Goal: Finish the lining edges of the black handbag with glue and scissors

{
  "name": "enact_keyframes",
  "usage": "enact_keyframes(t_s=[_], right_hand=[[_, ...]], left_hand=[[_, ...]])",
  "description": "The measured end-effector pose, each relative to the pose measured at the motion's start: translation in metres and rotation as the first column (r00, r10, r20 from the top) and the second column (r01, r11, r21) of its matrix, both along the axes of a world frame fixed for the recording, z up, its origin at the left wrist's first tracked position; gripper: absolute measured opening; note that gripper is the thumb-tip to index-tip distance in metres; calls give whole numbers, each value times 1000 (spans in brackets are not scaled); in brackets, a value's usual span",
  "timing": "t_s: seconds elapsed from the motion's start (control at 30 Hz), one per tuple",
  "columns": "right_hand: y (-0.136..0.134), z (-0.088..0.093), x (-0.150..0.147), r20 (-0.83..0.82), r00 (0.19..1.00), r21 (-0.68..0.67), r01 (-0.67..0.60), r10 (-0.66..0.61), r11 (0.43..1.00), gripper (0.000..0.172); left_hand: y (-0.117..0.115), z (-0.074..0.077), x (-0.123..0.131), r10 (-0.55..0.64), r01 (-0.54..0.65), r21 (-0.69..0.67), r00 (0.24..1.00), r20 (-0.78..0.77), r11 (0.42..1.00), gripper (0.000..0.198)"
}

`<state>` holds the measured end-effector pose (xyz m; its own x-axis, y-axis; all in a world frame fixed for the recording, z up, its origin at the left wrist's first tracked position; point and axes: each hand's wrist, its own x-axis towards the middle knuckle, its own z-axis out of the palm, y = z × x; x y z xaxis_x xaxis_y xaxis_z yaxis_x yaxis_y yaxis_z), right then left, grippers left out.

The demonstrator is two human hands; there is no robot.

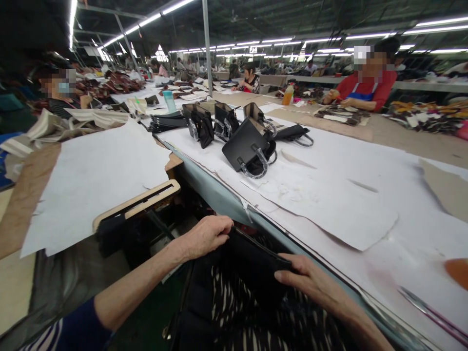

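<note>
My left hand curls over the far left edge of a black leather bag piece held low in my lap, below the table edge. At the piece's right end my right hand grips it, thumb on top. Both hands are closed on it. The piece's lower part merges with dark striped fabric beneath and is hard to make out.
The long table is covered with white paper. Several finished black handbags stand on it ahead. A tan slotted board juts out at left. Scissors lie at lower right. Other workers sit at far tables.
</note>
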<state>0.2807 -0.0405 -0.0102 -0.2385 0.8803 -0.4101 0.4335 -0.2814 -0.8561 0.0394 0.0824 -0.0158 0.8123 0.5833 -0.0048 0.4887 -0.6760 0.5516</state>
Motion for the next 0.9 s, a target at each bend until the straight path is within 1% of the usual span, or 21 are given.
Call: enact_keyframes(t_s=[0.1,0.17,0.23,0.27,0.3,0.37,0.5,0.6,0.77,0.9], right_hand=[[-1,-1,1,-16,1000,-4,12,-12,1000,25],[-1,-2,1,-29,999,0,14,-14,1000,25],[-2,-3,2,-45,999,3,18,-17,1000,25],[-2,-4,2,-49,999,0,18,-18,1000,25],[-2,-4,2,-50,999,-3,18,-18,1000,25],[-1,-5,2,-51,999,-9,16,-17,1000,26],[-2,-4,3,-19,999,-6,26,-26,1000,25],[-2,-3,5,-3,1000,-7,24,-24,1000,25],[9,-2,10,-73,997,-7,10,-10,1000,24],[19,-12,8,-194,981,-1,2,-3,1000,19]], left_hand=[[1,-2,4,44,-44,21,998,-32,999,13],[1,0,5,37,-37,19,999,-35,999,25],[2,3,6,5,-4,8,999,-37,1000,39],[3,4,7,-18,18,3,999,-38,1000,42],[3,5,8,-39,39,1,999,-36,999,41],[4,6,11,-69,69,2,997,-33,998,34],[5,5,16,-68,69,19,996,-54,997,22],[6,6,17,-82,83,24,995,-51,996,21],[11,11,13,-83,85,32,995,-52,996,26],[11,9,7,-21,22,27,998,-52,999,25]])
